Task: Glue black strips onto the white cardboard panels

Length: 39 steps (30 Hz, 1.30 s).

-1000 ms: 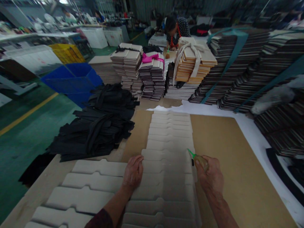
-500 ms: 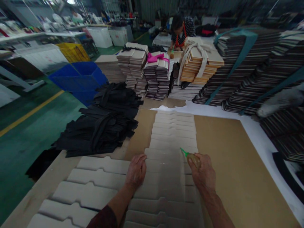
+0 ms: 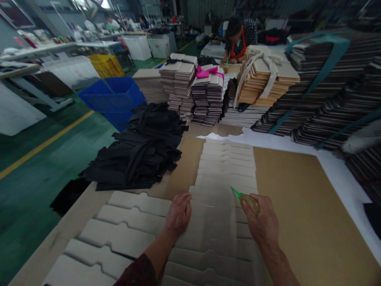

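Observation:
My right hand is wrapped around a small amber squeeze bottle with a green nozzle. The nozzle points up and left over a column of overlapping beige cardboard pieces. Small glossy marks show on one of them; whether the tip touches the board cannot be seen. At the column's left edge, my left hand has its fingers drawn together on the edge of a piece, the fingertips partly hidden. Beside that wrist lies another overlapping row of notched beige pieces.
A heap of black fabric strips lies on the table's left. Tied stacks of boards and tall strapped stacks stand behind. Brown board covers the right side. Blue crate stands on the floor; a co-worker sits beyond.
The whole view has shifted, so things appear farther right. Against the beige pieces, the green nozzle has moved slightly left. My left hand stays at the same edge.

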Each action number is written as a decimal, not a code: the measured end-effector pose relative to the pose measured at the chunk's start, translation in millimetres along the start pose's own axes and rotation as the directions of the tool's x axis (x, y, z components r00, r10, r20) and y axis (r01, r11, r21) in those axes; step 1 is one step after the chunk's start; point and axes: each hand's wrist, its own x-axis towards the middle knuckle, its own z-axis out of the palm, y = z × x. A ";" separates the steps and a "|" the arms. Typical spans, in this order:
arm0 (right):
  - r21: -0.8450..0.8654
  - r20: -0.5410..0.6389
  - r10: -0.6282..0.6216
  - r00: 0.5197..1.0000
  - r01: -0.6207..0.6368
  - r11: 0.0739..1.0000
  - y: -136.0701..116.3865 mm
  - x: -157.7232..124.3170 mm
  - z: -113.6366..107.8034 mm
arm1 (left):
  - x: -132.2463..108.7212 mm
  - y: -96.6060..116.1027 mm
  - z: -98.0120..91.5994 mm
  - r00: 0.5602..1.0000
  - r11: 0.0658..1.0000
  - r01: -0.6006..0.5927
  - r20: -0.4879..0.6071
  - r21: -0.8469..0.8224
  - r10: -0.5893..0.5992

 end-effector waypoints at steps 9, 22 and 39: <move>0.018 0.070 -0.160 0.985 0.159 0.987 -28.3 5.8 17.8 | -0.7 3.5 0.2 1.000 1.000 0.022 0.012 -0.008 -0.022; 0.066 0.115 -0.176 0.978 0.169 0.983 -60.1 12.6 34.9 | -0.4 6.5 -1.0 0.999 0.999 0.038 0.028 -0.005 -0.038; 0.118 0.194 -0.237 0.952 0.218 0.969 -90.2 16.8 55.5 | -0.2 9.3 -2.9 0.998 0.999 0.051 0.029 -0.005 -0.051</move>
